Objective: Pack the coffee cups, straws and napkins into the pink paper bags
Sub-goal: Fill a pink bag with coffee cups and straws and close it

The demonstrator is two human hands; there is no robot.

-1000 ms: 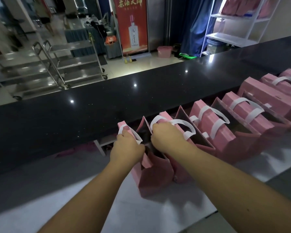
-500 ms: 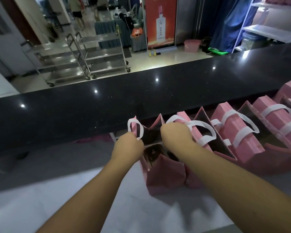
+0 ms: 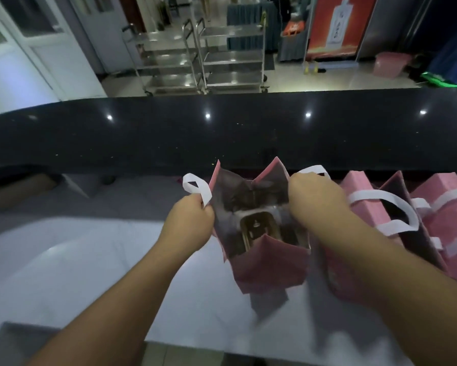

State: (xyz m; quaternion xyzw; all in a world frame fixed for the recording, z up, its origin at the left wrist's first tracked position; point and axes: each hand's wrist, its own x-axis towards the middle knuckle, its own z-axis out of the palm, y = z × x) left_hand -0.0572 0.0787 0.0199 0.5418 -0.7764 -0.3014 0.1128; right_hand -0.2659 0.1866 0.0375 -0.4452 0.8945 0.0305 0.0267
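Note:
A pink paper bag (image 3: 271,265) with white handles stands upright on the white work surface (image 3: 90,273), its mouth held wide. My left hand (image 3: 187,224) grips the bag's left edge by its white handle. My right hand (image 3: 314,199) grips the right edge and its handle. Inside, near the bottom, lies a brownish rectangular item (image 3: 259,228); what it is cannot be made out. More pink bags (image 3: 438,207) stand in a row to the right, partly behind my right forearm.
A raised black counter (image 3: 222,133) runs across just behind the bags. Beyond it are steel trolleys (image 3: 203,56), a red banner (image 3: 338,25) and a pink tub (image 3: 391,63) on the floor. A dark grey strip (image 3: 10,344) borders the near left of the work surface.
Both hands have pulled the bag's sides further apart, so its mouth is wider and the inside shows. The view has swung left and down; fewer bags show on the right.

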